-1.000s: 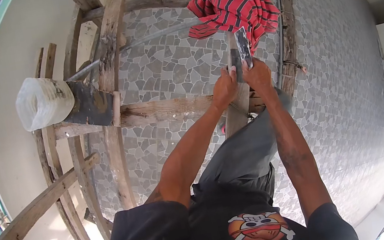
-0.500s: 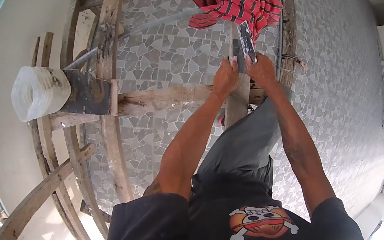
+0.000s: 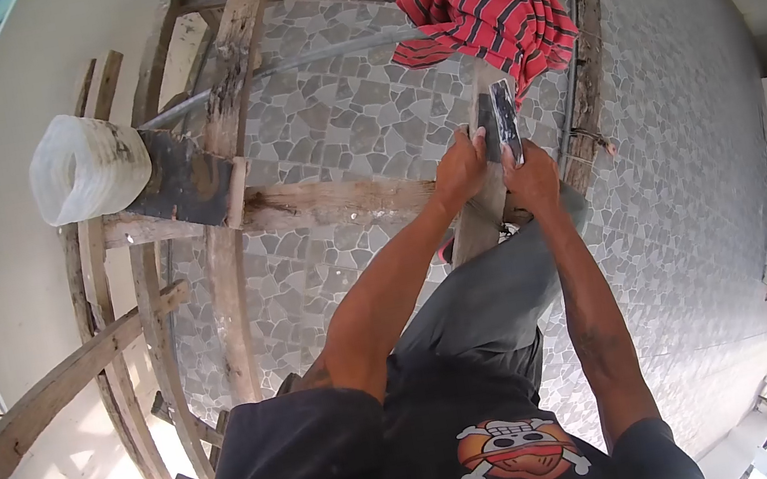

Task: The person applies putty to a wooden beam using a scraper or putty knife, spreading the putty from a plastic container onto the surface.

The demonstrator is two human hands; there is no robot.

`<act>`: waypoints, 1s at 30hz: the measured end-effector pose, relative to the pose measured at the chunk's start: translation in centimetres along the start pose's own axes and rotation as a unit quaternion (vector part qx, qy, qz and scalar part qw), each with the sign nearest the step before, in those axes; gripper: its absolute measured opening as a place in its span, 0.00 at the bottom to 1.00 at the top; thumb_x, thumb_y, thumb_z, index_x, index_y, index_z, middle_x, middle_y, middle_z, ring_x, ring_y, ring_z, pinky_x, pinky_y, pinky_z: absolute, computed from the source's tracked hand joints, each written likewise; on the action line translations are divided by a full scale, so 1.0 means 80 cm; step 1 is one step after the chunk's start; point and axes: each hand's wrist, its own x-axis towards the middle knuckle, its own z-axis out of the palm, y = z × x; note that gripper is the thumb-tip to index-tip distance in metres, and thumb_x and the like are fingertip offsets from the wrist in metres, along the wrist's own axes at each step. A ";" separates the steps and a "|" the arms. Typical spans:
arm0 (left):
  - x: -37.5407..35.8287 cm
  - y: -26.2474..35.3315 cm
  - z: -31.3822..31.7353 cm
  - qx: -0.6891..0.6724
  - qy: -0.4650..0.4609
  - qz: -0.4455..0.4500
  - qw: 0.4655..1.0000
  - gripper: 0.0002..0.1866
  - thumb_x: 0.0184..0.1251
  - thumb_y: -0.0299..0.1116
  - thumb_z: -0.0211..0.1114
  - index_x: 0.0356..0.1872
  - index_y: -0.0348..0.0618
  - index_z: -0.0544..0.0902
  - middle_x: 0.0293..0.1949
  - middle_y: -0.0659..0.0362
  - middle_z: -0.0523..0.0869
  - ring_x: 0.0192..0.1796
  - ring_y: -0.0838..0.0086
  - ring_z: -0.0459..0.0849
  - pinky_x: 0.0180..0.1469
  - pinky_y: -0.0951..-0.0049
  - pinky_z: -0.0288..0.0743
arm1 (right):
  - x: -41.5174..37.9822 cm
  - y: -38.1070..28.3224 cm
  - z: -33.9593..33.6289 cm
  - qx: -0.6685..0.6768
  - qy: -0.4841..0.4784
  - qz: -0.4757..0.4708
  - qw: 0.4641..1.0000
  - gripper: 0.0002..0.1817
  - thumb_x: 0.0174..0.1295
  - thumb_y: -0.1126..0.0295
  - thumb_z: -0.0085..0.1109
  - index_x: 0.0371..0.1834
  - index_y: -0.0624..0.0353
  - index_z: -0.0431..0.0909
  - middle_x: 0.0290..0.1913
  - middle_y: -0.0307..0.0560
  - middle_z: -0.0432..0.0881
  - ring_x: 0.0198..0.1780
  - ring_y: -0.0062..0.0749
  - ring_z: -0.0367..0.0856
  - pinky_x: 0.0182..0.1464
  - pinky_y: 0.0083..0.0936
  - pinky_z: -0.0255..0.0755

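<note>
My left hand (image 3: 462, 165) is closed around a dark flat tool (image 3: 487, 126) with a pale edge. Right beside it, my right hand (image 3: 532, 176) grips a narrow black blade (image 3: 506, 113) smeared with white paste, which points away from me. The two tools stand close together, nearly parallel; whether they touch is too small to tell. Just beyond them hangs a red cloth with black stripes (image 3: 498, 12), draped over something hidden. Beneath my hands runs a wooden beam (image 3: 478, 224).
A translucent white container (image 3: 87, 167) rests on a dark board (image 3: 183, 184) at the left, on a wooden frame (image 3: 326, 200). A grey pipe (image 3: 293, 62) crosses the frame. Far below lies a stone-patterned floor (image 3: 331, 106); a pale wall (image 3: 12, 200) rises at the left.
The view has shifted slightly, so cloth and container appear lower. My right hand has drawn back toward me with its blade, which now shows a broader white-smeared face.
</note>
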 end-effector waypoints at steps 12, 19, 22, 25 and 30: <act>-0.003 -0.002 -0.002 0.000 -0.008 0.027 1.000 0.31 0.77 0.51 0.41 0.57 0.25 0.65 0.41 0.30 0.82 0.45 0.36 0.81 0.47 0.47 0.74 | 0.022 -0.012 0.001 0.009 0.021 -0.002 1.000 0.15 0.64 0.58 0.54 0.34 0.60 0.80 0.30 0.61 0.83 0.36 0.60 0.82 0.39 0.49 0.74; -0.001 0.003 0.000 0.003 0.005 0.004 1.000 0.31 0.77 0.51 0.41 0.57 0.25 0.66 0.39 0.30 0.82 0.44 0.36 0.81 0.47 0.47 0.74 | -0.020 -0.014 -0.009 -0.001 -0.001 0.027 1.000 0.16 0.64 0.58 0.55 0.33 0.61 0.79 0.30 0.62 0.83 0.36 0.62 0.81 0.40 0.49 0.74; -0.002 -0.002 0.000 0.003 0.011 0.030 0.999 0.31 0.77 0.52 0.41 0.56 0.26 0.66 0.39 0.30 0.82 0.44 0.36 0.81 0.46 0.47 0.74 | 0.001 -0.014 0.002 0.001 0.022 0.020 1.000 0.16 0.64 0.57 0.55 0.33 0.61 0.80 0.30 0.62 0.83 0.36 0.62 0.82 0.40 0.49 0.74; 0.000 -0.007 0.006 -0.002 0.038 0.061 0.997 0.31 0.77 0.52 0.42 0.55 0.26 0.66 0.37 0.31 0.82 0.43 0.36 0.81 0.45 0.46 0.74 | 0.036 -0.018 0.007 0.005 0.026 0.023 0.999 0.16 0.63 0.57 0.56 0.33 0.61 0.80 0.30 0.62 0.83 0.36 0.62 0.82 0.40 0.50 0.74; 0.001 -0.003 0.004 0.004 0.022 0.036 0.999 0.30 0.77 0.51 0.43 0.54 0.26 0.67 0.36 0.31 0.82 0.41 0.37 0.82 0.42 0.47 0.75 | -0.001 -0.002 0.002 -0.022 0.001 0.016 1.000 0.14 0.64 0.59 0.54 0.35 0.58 0.81 0.31 0.58 0.84 0.37 0.58 0.83 0.41 0.48 0.75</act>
